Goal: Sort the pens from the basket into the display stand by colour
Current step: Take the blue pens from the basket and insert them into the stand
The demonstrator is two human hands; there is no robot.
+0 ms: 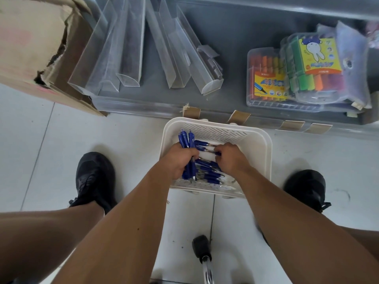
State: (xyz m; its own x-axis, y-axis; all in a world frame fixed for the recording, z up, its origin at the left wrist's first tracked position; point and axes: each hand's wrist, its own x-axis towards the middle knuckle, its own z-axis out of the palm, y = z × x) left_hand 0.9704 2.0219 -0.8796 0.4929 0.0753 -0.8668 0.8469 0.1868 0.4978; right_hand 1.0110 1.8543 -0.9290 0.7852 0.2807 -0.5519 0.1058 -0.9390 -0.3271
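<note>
A white slotted basket point(258, 140) stands on the floor between my feet. Several blue pens point(209, 173) lie loose on its bottom. My left hand point(178, 160) grips a bundle of blue pens point(185, 139), their ends sticking up past my fingers. My right hand point(229, 157) reaches down among the loose pens, its fingers curled round one blue pen point(202, 148). Clear plastic display channels point(127, 54) lie in the grey shelf tray beyond the basket.
A torn cardboard box point(34, 48) sits at the upper left. Packs of coloured markers point(295, 72) lie in the grey tray point(235, 37) at the right. My black shoes point(94, 179) flank the basket on the white tiled floor. A stool leg point(202, 249) shows below.
</note>
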